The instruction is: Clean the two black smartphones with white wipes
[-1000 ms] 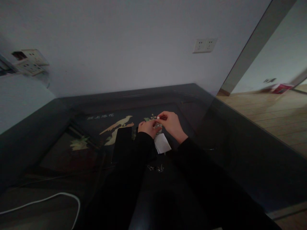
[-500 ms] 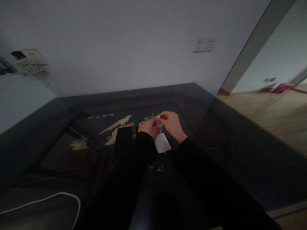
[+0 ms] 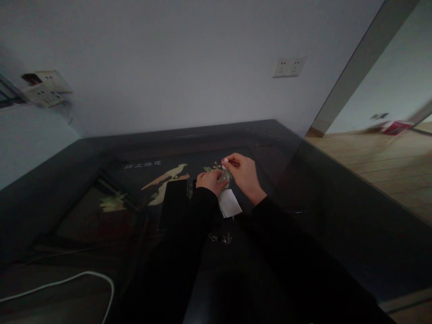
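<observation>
Vessel, probably glass, is clasped in the left hand, right hand pinching a rounded white piece.

1. The desk stands along the wall; a double socket is on that wall, behind and right of the jar.
2. The left grip lies against the jar's left side; the right grip is to its right, a small piece in its fingers.
3. Before the jar lies the paper, then the chain.
4. Left of the left grip: the slab, then the bird picture farther back.
5. The cable runs at front left.
6. Far right, a box sits on the floor.
</observation>
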The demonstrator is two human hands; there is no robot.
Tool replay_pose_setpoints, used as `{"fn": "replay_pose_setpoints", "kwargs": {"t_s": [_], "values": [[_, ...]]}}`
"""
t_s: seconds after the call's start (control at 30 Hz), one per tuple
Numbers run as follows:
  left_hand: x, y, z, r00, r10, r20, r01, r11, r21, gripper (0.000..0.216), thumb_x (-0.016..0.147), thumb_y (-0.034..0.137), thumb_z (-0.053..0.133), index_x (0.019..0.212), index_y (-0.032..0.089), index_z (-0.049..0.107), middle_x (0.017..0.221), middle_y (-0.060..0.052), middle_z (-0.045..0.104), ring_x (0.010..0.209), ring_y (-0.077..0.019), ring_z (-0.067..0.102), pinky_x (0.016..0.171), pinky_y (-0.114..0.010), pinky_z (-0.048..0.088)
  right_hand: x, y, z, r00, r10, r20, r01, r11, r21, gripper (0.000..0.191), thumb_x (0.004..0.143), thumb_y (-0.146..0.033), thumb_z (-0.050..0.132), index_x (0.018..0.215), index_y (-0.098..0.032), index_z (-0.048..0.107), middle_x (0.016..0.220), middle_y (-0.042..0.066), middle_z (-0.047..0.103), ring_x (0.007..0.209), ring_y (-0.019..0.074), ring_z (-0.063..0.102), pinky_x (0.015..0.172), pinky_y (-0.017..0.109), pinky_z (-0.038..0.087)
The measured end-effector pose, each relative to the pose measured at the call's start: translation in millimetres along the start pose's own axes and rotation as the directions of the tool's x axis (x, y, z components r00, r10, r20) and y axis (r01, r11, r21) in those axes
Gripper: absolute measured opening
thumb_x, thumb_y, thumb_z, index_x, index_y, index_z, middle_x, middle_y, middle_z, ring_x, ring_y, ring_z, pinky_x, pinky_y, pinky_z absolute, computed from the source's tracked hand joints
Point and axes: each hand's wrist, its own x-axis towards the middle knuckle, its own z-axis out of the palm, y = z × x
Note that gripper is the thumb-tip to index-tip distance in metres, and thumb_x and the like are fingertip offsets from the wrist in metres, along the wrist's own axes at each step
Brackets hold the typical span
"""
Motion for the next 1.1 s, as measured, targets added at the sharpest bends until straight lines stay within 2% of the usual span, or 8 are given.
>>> {"fn": "replay_pose_setpoints", "kwargs": {"t_s": [0.13,0.2,0.27,0.37,0.43,0.77,1.1], "values": [[-0.4,-2.1,0.6,1.0,0.008,-0.014,-0.008,1.0,-0.023,0.029,0.077,0.043,0.054,0.095,0.023,0.062,0.093,-0.003,0.069,0.093,-0.0213,0.061,0.087,-0.035,0.036,-0.8,-26.9,-28.9,0.991,-0.049,-0.128,0.069,0.985,0.158,0.012,0.079,-0.027,0.056,0.084,-0.018,0.062,0.088,0.003,0.068,0.079,0.0133,0.065,0.076,0.028,0.051],[0.5,-4.0,1.2,1.0,0.01,-0.015,-0.011,0.999,-0.031,0.029,0.076,0.043,0.054,0.095,0.023,0.063,0.092,-0.002,0.069,0.093,-0.0209,0.061,0.086,-0.035,0.036,-9.9,-31.5,-40.9,0.985,-0.034,-0.171,0.075,0.968,0.241,0.013,0.079,-0.028,0.057,0.085,-0.019,0.062,0.087,0.003,0.069,0.08,0.0143,0.065,0.076,0.03,0.052],[1.7,-5.8,1.5,1.0,0.014,-0.008,-0.014,0.999,-0.039,0.028,0.076,0.041,0.054,0.097,0.024,0.062,0.093,-0.002,0.069,0.092,-0.02,0.06,0.086,-0.033,0.037,-24.8,-27.2,-46.4,0.993,0.032,-0.112,0.002,0.959,0.284,0.013,0.076,-0.03,0.06,0.083,-0.019,0.063,0.085,0.003,0.07,0.08,0.0163,0.066,0.076,0.032,0.053],[2.5,-7.5,1.5,1.0,0.017,-0.001,-0.017,0.999,-0.046,0.029,0.076,0.04,0.055,0.1,0.025,0.062,0.095,-0.002,0.069,0.094,-0.0196,0.06,0.086,-0.032,0.037,-49.0,-12.1,-43.1,0.988,0.154,-0.014,-0.146,0.958,0.248,0.015,0.072,-0.032,0.064,0.077,-0.018,0.065,0.078,0.005,0.07,0.074,0.0183,0.067,0.072,0.034,0.054],[2.5,-8.0,1.9,1.0,0.014,-0.006,-0.015,0.999,-0.046,0.031,0.076,0.041,0.054,0.101,0.025,0.062,0.096,-0.002,0.069,0.095,-0.0202,0.06,0.087,-0.033,0.036,-60.0,-4.4,-37.7,0.985,0.169,0.023,-0.17,0.958,0.229,0.016,0.071,-0.033,0.065,0.076,-0.018,0.065,0.077,0.005,0.07,0.072,0.0188,0.067,0.071,0.034,0.054],[3.3,-8.5,4.7,1.0,0.025,-0.008,-0.025,0.999,-0.046,0.034,0.077,0.041,0.053,0.104,0.022,0.061,0.095,-0.003,0.069,0.095,-0.0212,0.06,0.092,-0.036,0.034,-67.7,0.4,-25.1,0.982,0.163,0.097,-0.179,0.965,0.191,0.012,0.072,-0.031,0.063,0.074,-0.019,0.064,0.079,0.005,0.07,0.073,0.0191,0.067,0.072,0.034,0.054],[3.2,-8.1,3.1,1.0,0.025,0.002,-0.025,0.999,-0.028,0.033,0.078,0.041,0.052,0.103,0.022,0.06,0.095,-0.004,0.068,0.095,-0.0217,0.059,0.088,-0.035,0.035,-69.8,2.1,-24.7,0.983,0.155,0.1,-0.17,0.972,0.16,0.012,0.073,-0.028,0.062,0.069,-0.018,0.064,0.076,0.005,0.071,0.071,0.0191,0.067,0.07,0.032,0.052]]}}
